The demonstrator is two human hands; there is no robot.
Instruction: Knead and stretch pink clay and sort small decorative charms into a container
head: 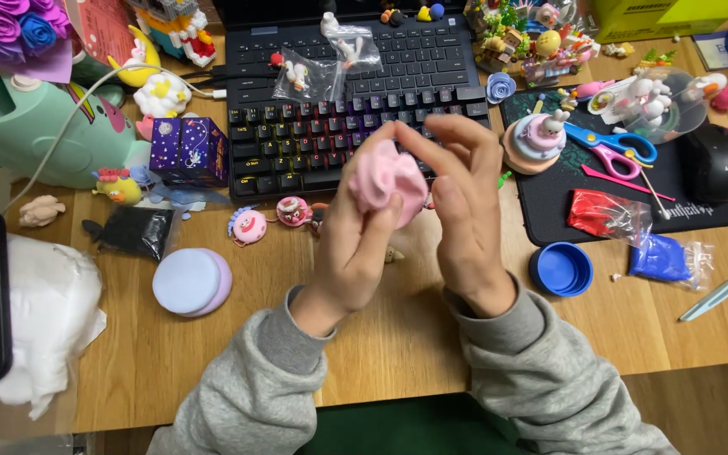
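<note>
Beside purple box [189, 150], pink clay [388, 179].

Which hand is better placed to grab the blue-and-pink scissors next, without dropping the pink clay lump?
Right, probably. The right hand only pinches the pink clay lump with its fingertips and sits nearer the blue-and-pink scissors on the black mat. The left hand cradles the lump from below.
</note>
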